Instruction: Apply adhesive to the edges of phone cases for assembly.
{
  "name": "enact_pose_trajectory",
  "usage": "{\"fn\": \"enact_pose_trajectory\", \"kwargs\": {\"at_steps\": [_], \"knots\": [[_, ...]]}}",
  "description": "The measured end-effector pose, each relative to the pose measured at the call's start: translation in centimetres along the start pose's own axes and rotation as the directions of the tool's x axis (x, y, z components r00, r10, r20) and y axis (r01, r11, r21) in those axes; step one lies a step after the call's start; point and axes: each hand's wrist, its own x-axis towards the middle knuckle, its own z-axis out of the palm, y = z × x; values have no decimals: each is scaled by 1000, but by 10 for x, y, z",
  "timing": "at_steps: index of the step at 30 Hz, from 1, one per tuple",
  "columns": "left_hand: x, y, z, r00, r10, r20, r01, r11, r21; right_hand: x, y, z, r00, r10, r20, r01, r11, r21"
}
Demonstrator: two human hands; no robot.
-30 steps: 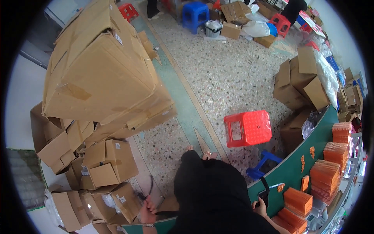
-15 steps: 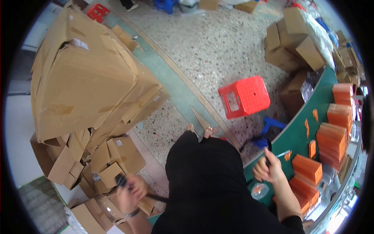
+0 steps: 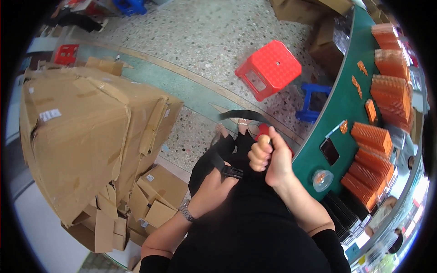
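A black strap (image 3: 246, 115) with a black plastic buckle (image 3: 231, 172) is held in front of my dark clothes. My left hand (image 3: 211, 191), with a metal-band watch on its wrist, is closed at the buckle end, and a short piece of strap runs up from it. To its right, my right hand (image 3: 271, 159) makes a fist around the strap, thumb up. From the top of that fist the strap's other part curves away to the left over my feet. Inside the fist the strap is hidden.
On my right, a green table (image 3: 339, 104) carries rows of orange finned blocks (image 3: 371, 136), a phone (image 3: 329, 151), a pen (image 3: 334, 129) and a clear tub (image 3: 322, 180). A red stool (image 3: 275, 66) and blue stool (image 3: 314, 102) stand ahead. Large cardboard boxes (image 3: 77, 136) fill the left.
Both hands have come inward in front of my body, the left from over the boxes, the right from the table edge. The strap now shows in both. The view has turned.
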Motion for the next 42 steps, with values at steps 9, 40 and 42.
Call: {"fn": "enact_pose_trajectory", "kwargs": {"at_steps": [9, 40, 42], "knots": [[25, 21, -12, 979, -39, 199, 52, 997, -58, -4, -34, -17, 991, -120, 66, 95, 949, 299], [277, 198, 19, 661, -469, 586, 447, 873, 194, -42, -107, -36, 806, -583, -102, 285, 534, -796], [295, 211, 14, 628, -487, 607, 433, 867, 248, -34, -104, -23, 760, -632, -149, 284, 529, -800]]}}
